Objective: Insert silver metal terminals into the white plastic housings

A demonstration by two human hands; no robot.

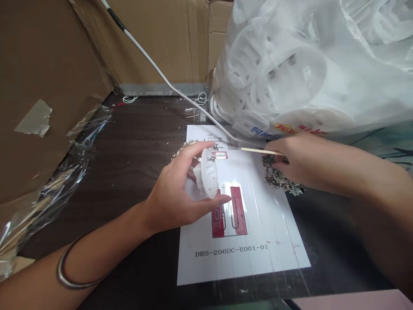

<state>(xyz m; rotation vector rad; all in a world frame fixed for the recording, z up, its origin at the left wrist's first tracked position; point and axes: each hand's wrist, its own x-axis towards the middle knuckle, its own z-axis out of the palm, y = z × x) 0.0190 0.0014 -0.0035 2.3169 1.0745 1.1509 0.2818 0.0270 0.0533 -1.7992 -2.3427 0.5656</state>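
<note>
Left hand [176, 196] grips a white disc [208, 178] over the sheet [258, 241]. Right hand [292, 157], pinching a stick [258, 150], picks among metal clips [280, 178] at the sheet's right edge; fitting 1 clip likely needs a steady disc.

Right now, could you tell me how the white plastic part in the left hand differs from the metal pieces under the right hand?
The white plastic part is one round slotted piece, lifted in the left hand; the metal pieces are many small shiny bits heaped on the printed sheet, under the right hand.

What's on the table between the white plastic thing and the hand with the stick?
Only the taped-down printed sheet shows between the white plastic disc and right hand; head view.
</note>
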